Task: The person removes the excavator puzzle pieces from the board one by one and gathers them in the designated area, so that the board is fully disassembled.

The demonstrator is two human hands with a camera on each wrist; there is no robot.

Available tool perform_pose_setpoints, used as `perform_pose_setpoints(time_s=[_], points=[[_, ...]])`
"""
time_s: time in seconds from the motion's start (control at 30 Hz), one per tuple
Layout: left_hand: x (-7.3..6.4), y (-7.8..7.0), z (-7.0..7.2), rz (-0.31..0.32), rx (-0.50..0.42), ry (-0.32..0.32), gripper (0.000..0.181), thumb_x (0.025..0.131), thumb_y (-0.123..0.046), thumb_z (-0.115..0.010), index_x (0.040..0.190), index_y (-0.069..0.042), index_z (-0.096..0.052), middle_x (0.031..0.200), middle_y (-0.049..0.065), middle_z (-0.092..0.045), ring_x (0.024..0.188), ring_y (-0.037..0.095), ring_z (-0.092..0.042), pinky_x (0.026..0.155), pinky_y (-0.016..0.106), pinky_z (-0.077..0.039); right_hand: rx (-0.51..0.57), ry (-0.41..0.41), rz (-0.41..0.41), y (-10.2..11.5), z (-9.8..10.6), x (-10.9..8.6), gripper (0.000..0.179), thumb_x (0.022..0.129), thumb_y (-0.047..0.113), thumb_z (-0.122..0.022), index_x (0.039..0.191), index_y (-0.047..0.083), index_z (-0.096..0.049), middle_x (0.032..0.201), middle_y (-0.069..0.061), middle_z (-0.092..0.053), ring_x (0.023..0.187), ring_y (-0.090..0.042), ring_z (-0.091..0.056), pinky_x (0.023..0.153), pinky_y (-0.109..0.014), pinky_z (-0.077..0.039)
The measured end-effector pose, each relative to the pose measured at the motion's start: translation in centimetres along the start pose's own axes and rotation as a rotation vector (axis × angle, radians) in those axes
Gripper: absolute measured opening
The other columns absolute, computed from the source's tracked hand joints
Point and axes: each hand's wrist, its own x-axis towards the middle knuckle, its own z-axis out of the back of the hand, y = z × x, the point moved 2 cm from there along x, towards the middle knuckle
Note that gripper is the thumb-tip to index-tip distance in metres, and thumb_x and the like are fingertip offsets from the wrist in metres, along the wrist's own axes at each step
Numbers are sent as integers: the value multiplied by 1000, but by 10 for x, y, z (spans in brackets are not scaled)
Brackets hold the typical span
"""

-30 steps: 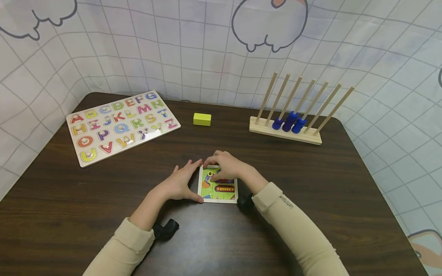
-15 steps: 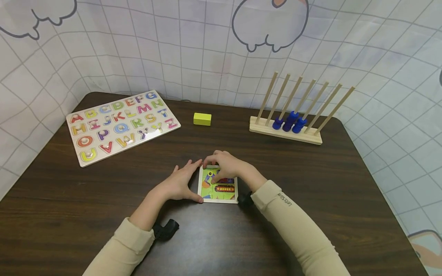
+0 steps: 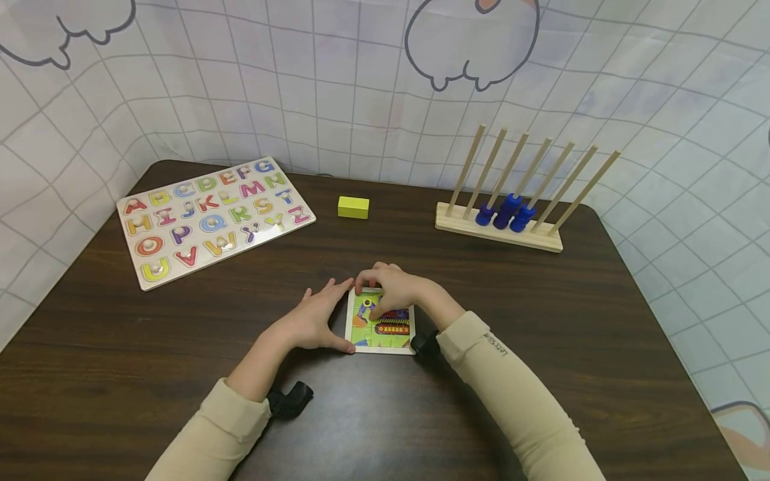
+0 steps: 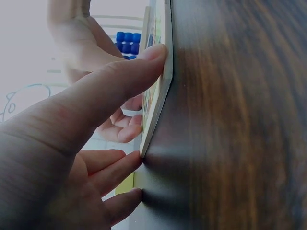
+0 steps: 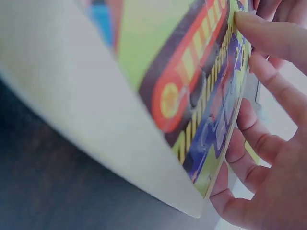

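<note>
A small jigsaw puzzle [image 3: 394,339] in a pale wooden frame [image 3: 385,351] lies on the table; its picture shows a digger on green. My left hand [image 3: 311,323] spans the frame's left side, thumb at the near corner and fingertips at the far corner, fingers fairly straight. Over the puzzle's far part is my right hand [image 3: 397,288], fingers bent at the far edge. In the right wrist view its thumb [image 5: 273,38] rests on the picture, with several fingertips along the frame's edge. The hand hides the upper part of the puzzle in the head view.
An alphabet peg board [image 3: 216,220] lies at the back left of the dark wooden table [image 3: 517,300]. A yellow block [image 3: 353,208] sits behind the puzzle. At the back right stands a wooden rack [image 3: 499,230] with upright rods and blue beads [image 3: 507,210].
</note>
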Motion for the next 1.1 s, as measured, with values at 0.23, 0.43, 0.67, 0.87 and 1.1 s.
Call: perform_pose_setpoints(time_s=[0.23,0.43,0.67,0.87,1.1], points=[[-1,0,1,10,-5,3,109,63,-40,-82,145,-6,-19,149,10,-24,138,31,-9,104,60,-6,12,-5,0,0,0,-2,40,73,20,-77,108,23,-58,111,-2,-45,104,-23,-36,83,-38,-39],[-1,-1,1,10,-10,10,109,64,-39,-82,146,-6,-19,148,11,-25,138,30,-9,104,60,-5,-1,-15,7,0,2,-3,41,73,22,-76,110,22,-59,109,-2,-47,102,-22,-39,82,-36,-39],[-1,-2,1,10,-15,3,108,63,-39,-83,145,-5,-21,148,13,-26,138,31,-10,104,60,-5,6,-13,38,-1,4,-4,39,74,19,-75,110,21,-62,111,-4,-49,101,-20,-47,84,-36,-42],[-1,-2,1,11,-23,1,108,63,-38,-83,145,-6,-20,148,11,-26,138,30,-10,104,60,-5,-14,-8,36,0,6,-4,40,74,20,-75,112,22,-62,109,-4,-49,96,-19,-47,80,-33,-43],[0,-2,0,13,-14,5,109,63,-38,-83,146,-7,-19,148,10,-25,138,30,-9,104,60,-5,-48,6,20,3,5,-1,41,73,19,-76,111,22,-60,106,-3,-49,95,-20,-42,76,-33,-41]])
